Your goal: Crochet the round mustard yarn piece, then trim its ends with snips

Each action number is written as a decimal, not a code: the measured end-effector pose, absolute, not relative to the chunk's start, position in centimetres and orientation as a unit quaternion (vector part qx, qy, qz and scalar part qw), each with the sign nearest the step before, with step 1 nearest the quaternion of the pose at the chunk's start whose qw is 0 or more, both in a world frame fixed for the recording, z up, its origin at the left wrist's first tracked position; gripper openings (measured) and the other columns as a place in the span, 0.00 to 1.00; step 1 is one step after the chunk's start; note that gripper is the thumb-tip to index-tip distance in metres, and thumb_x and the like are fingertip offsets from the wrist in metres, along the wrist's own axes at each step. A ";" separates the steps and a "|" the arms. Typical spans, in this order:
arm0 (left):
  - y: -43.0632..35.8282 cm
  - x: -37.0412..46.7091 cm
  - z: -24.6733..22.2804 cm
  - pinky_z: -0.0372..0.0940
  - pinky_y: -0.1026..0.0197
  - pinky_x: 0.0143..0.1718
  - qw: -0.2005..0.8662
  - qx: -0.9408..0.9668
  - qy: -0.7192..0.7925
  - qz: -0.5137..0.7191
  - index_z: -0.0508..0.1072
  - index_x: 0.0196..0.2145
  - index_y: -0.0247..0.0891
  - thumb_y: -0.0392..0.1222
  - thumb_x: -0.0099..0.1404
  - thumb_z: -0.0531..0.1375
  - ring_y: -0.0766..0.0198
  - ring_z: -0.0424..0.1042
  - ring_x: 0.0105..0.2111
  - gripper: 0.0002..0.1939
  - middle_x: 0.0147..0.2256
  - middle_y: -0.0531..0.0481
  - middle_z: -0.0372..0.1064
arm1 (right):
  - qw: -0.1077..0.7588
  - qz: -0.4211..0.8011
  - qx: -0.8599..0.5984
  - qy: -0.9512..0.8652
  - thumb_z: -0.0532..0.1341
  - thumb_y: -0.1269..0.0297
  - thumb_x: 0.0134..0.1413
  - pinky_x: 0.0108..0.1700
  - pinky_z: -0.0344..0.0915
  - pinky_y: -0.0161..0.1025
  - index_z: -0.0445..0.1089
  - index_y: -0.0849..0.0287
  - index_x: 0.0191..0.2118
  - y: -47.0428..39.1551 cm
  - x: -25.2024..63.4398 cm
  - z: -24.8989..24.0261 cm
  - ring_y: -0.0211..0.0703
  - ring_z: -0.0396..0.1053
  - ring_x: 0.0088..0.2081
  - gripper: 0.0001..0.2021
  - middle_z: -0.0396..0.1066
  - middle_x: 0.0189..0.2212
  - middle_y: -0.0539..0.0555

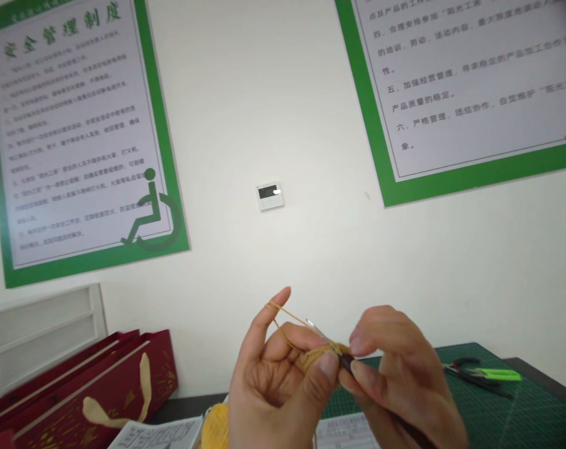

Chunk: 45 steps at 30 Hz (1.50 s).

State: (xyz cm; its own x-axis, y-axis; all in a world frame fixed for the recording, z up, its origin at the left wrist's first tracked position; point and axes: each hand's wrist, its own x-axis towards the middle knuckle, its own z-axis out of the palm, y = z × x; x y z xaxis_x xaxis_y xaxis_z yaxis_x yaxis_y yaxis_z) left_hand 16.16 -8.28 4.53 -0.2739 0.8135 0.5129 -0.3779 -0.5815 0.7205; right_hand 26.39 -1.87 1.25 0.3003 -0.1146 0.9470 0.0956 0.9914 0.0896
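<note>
My left hand (283,374) pinches a small piece of tan crochet work (315,357) between thumb and fingers. Its index finger is raised, with tan yarn (290,310) looped round it and running down to the piece. My right hand (399,374) grips the dark handle of a crochet hook (346,362). The hook's silver shaft passes over the top of the piece, its tip pointing up and left near the yarn. Both hands are close together, and the fingers partly hide the piece.
A yellow yarn ball (215,428) and printed sheets (159,433) lie below my hands. Dark-handled pliers (470,372) rest on a green cutting mat (535,405) at right. Red gift bags (156,368) stand at left. Behind is a wall with posters (173,206) and a thermostat (270,196).
</note>
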 end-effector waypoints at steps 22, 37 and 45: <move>-7.9 15.2 4.6 0.69 0.66 0.32 0.423 0.487 0.211 0.735 0.67 0.59 0.42 0.29 0.51 0.73 0.66 0.74 0.27 0.39 0.25 0.53 0.76 | 0.615 0.646 0.002 -0.452 0.60 0.54 0.65 0.36 0.60 0.36 0.61 0.55 0.30 -3.1 26.4 2.2 0.38 0.58 0.31 0.15 0.63 0.26 0.47; -8.1 16.0 4.5 0.71 0.65 0.31 0.389 0.462 0.227 0.764 0.69 0.59 0.40 0.30 0.50 0.74 0.65 0.74 0.26 0.40 0.26 0.52 0.76 | 0.769 -0.036 -0.006 -0.638 0.64 0.82 0.51 0.35 0.67 0.40 0.72 0.54 0.40 -2.1 26.9 1.1 0.39 0.70 0.33 0.15 0.74 0.32 0.49; -7.8 15.2 4.4 0.69 0.61 0.36 0.584 0.425 0.177 0.669 0.74 0.57 0.38 0.30 0.46 0.76 0.63 0.75 0.31 0.39 0.28 0.51 0.72 | 0.825 0.235 0.051 -0.512 0.61 0.65 0.64 0.31 0.66 0.42 0.71 0.47 0.41 -3.3 25.0 0.8 0.41 0.67 0.29 0.04 0.71 0.28 0.49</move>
State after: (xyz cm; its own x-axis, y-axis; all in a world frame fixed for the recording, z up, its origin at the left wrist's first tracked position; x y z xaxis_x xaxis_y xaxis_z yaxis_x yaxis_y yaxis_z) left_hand 15.22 -7.84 4.45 0.0430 0.9314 0.3616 -0.6296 -0.2557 0.7336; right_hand 25.01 -3.28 0.80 0.3662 0.3353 0.8680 -0.4404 0.8842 -0.1557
